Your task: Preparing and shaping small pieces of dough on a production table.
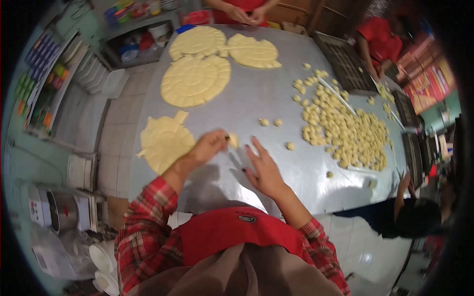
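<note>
Over the near part of the metal table, my left hand point(210, 146) is closed, fingers pinched on a small flat piece of pale yellow dough point(233, 140) that shows past the fingertips. To its right, my right hand point(265, 171) is open and slightly blurred, fingers apart, with nothing in it. A flattened dough sheet point(165, 140), ragged at the edge and scored with lines, lies just left of my left hand. Beyond my hands a few small dough balls point(290, 146) sit apart on the steel.
More scored dough rounds point(195, 81) lie toward the far left. A large heap of dough balls point(343, 128) covers the right side, with a thin rod point(336, 95) across it. Dark baking trays point(345, 64) line the right edge. Co-workers point(380, 42) stand around the table point(256, 93).
</note>
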{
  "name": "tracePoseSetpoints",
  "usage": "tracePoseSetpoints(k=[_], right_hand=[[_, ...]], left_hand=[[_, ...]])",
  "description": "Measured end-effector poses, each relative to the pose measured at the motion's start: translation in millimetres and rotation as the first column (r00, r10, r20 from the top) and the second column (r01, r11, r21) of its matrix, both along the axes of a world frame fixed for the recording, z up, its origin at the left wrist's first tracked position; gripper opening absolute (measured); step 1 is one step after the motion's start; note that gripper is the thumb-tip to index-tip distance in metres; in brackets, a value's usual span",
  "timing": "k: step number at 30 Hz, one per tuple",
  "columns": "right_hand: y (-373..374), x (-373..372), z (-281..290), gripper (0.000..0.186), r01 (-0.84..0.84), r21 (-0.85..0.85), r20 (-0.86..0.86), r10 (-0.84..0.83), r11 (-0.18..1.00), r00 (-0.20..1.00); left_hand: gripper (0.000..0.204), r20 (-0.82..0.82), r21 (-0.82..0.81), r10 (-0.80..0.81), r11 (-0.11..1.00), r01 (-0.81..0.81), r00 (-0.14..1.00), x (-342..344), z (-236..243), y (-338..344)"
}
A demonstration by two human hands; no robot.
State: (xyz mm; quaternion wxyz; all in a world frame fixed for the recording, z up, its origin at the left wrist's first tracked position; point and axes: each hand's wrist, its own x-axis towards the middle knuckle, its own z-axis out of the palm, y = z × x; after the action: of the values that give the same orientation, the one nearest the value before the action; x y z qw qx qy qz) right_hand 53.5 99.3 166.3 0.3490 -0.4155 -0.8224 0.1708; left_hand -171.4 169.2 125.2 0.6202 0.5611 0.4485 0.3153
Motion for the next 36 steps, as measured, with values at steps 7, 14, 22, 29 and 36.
tracePoseSetpoints(k=[7, 14, 22, 29, 36], right_hand=[[-36, 29, -6, 0.039, 0.029, -0.178, 0.158, -0.001, 0.984, 0.987], [-72, 102, -24, 0.014, 0.086, -0.347, 0.272, 0.012, 0.934, 0.962], [-123, 197, -122, 0.057, 0.345, -0.204, 0.559, -0.18, 0.916, 0.809], [-18, 207, -131, 0.048, 0.536, 0.029, 0.417, -0.498, 0.844, 0.76], [-103, 170, -138, 0.054, 0.279, -0.075, 0.379, -0.231, 0.957, 0.896]], left_hand=[[0.02, 0.206, 0.018, -0.184, 0.983, 0.185, 0.961, 83, 8, -75], [0.016, -0.343, 0.366, -0.082, 0.906, 0.214, 0.936, 122, -3, -88], [0.054, -0.833, 0.447, 0.19, 0.784, 0.43, 0.52, 126, -91, -113], [0.057, -0.692, 0.649, 0.33, 0.674, 0.353, 0.642, 186, -85, -9], [0.048, -0.585, 0.617, 0.011, 0.655, 0.436, 0.811, 137, -100, -99]])
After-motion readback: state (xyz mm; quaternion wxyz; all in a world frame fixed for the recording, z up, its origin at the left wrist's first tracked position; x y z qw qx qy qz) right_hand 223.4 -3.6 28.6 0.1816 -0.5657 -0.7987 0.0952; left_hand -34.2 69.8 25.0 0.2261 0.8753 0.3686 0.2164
